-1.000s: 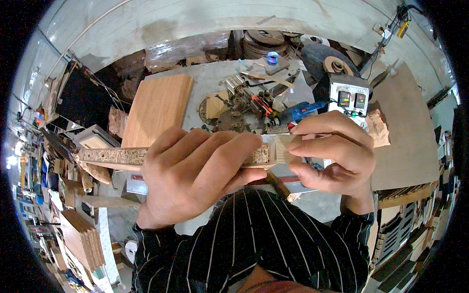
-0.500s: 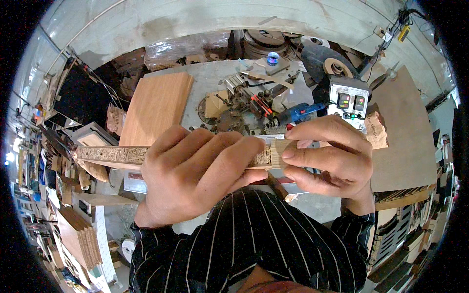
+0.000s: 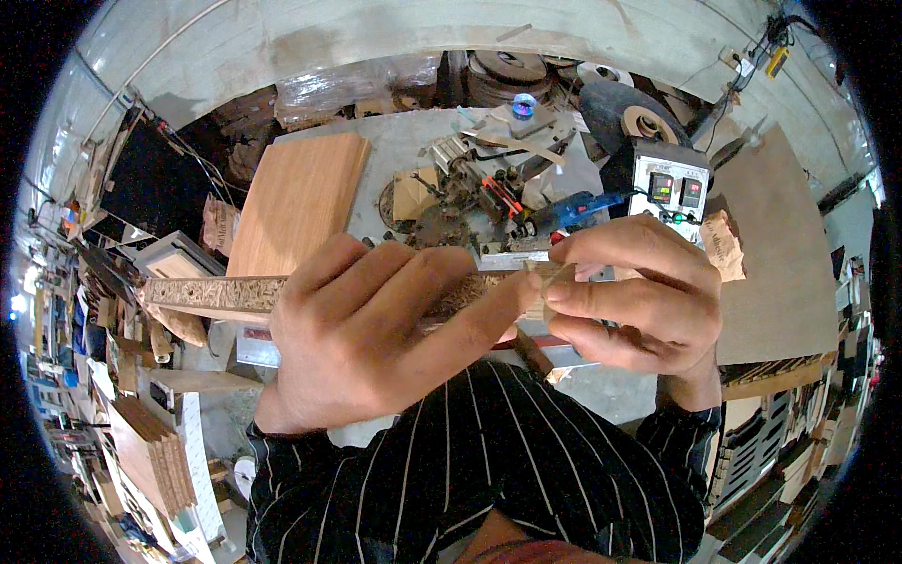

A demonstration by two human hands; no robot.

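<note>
A chipboard panel [image 3: 216,296] is held level across my front, its speckled edge facing up. My left hand [image 3: 352,329] grips it from above, the index finger reaching out to the panel's right end. At that end my right hand [image 3: 648,301] pinches a short wood-grain strip of edge banding [image 3: 551,280] between thumb and fingers. The strip is tilted there, and my left index fingertip touches it or lies right beside it. My fingers hide part of the panel's edge and its right end.
Wood-grain boards [image 3: 301,197] lie at the back left of the bench. Behind my hands stands a metal edge-banding machine [image 3: 460,183] with a blue-handled tool [image 3: 583,211]. A control box [image 3: 669,202] and a large brown board [image 3: 775,263] are at the right.
My left index finger has stretched rightward to the panel's end. The strip in my right hand, flat against the edge before, is now tilted.
</note>
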